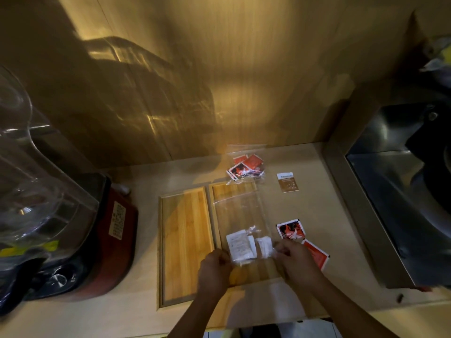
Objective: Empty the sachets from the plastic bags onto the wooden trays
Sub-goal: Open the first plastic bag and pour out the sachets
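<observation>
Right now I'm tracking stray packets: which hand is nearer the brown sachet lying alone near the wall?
Right. The right hand is below the brown sachet, toward the person; the left hand is farther left, across the bag.

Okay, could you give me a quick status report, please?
Both hands, left and right, gripping clear plastic bag of white sachets over right wooden tray. Left wooden tray bare. Nothing obstructing.

I see two wooden trays side by side, the left tray [185, 242] bare; a plastic bag [241, 225] of sachets [240, 247] lies over the right tray [234, 189]; a second bag [246, 164] sits behind it; loose sachets [291, 230] lie to the right; a blender [61, 215] stands far left.
</observation>
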`<state>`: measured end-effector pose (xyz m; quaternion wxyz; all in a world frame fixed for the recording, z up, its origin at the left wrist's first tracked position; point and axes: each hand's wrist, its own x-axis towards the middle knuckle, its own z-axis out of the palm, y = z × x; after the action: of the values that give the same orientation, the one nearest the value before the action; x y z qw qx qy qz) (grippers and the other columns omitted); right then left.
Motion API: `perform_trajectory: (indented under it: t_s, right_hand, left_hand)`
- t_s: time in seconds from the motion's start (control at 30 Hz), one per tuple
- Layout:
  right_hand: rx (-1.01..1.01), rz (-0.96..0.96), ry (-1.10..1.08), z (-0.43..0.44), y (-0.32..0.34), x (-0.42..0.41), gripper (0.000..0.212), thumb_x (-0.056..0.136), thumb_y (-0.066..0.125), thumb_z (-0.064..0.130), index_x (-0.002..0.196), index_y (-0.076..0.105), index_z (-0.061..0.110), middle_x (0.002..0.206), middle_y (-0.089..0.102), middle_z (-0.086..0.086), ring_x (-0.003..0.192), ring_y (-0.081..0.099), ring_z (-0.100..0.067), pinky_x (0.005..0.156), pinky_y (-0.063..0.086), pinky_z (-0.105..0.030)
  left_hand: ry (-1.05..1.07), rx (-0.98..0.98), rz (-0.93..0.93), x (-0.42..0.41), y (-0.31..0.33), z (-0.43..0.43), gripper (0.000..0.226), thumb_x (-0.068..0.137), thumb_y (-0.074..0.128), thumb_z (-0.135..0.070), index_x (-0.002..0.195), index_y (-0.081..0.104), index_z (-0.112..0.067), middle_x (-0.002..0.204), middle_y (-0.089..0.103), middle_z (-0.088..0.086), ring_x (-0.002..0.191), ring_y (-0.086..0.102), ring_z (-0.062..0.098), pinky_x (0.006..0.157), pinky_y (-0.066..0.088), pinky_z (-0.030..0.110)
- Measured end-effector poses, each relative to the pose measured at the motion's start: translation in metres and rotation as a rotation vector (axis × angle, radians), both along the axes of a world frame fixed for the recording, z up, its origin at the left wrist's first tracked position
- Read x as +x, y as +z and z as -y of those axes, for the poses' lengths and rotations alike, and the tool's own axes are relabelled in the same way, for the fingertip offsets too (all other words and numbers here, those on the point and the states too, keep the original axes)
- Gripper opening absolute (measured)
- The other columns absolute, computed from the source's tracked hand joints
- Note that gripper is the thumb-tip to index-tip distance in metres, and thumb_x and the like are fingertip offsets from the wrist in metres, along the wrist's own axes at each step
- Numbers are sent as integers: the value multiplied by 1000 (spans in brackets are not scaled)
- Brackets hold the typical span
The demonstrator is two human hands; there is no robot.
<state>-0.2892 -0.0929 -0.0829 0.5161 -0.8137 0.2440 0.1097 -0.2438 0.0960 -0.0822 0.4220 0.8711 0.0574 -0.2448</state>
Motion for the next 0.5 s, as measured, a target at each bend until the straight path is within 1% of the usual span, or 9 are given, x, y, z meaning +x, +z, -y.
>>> perform_trajectory:
  t_s: [0.07,0.13,0.2,0.27,0.33,0.4,0.43,0.5]
  right_hand:
    - [-14,40,32,0,7,7,34,82,60,1,56,53,22,58,57,5,57,51,-7,54,36,-17]
    - [-10,91,46,0,16,16,33,81,60,1,55,54,21,56,54,1,51,47,-4,55,35,-22]
    - [30,154,10,-1,25,25,28,79,63,3,56,55,18,54,49,-1,47,42,-6,55,32,-29]
    - [52,186,-22,-2,29,29,28,79,65,4,56,54,17,52,46,1,46,41,-5,54,32,-28]
    - [-21,151,26,-3,25,27,34,79,62,0,53,53,20,52,49,5,47,47,-4,54,35,-26]
    - [-88,52,104,-6,17,19,41,78,58,-5,50,50,24,54,53,8,54,53,-2,54,37,-23]
    - [-87,11,118,-7,14,14,42,77,57,-6,49,50,25,52,54,8,53,53,-2,54,36,-21]
    - [-59,-9,106,-6,12,10,43,76,57,-8,48,52,24,43,55,9,46,51,-1,55,38,-23]
  left_hand:
    - [-8,-37,73,5,10,-3,15,84,63,-11,73,60,-20,82,68,1,78,66,15,66,55,31]
    - [21,-60,183,12,22,-6,21,85,63,-13,67,59,-23,69,62,-6,66,59,8,58,46,22]
    - [45,-69,294,19,35,-8,25,85,63,-12,64,55,-23,60,54,-10,58,51,4,54,39,20]
    - [15,-34,349,22,43,-10,25,85,61,-11,66,54,-25,59,52,-12,57,49,2,52,36,20]
    - [-58,59,290,18,42,-12,29,87,58,-12,64,50,-29,61,52,-14,58,49,0,50,34,16]
    - [-129,110,189,10,34,-15,35,88,55,-13,62,47,-34,64,54,-15,60,52,-2,49,36,10]
    - [-150,116,157,7,31,-17,35,89,55,-13,62,47,-34,67,56,-14,63,54,0,51,39,11]
    - [-142,108,139,5,28,-19,33,88,56,-14,63,48,-34,70,59,-11,68,59,6,56,43,18]
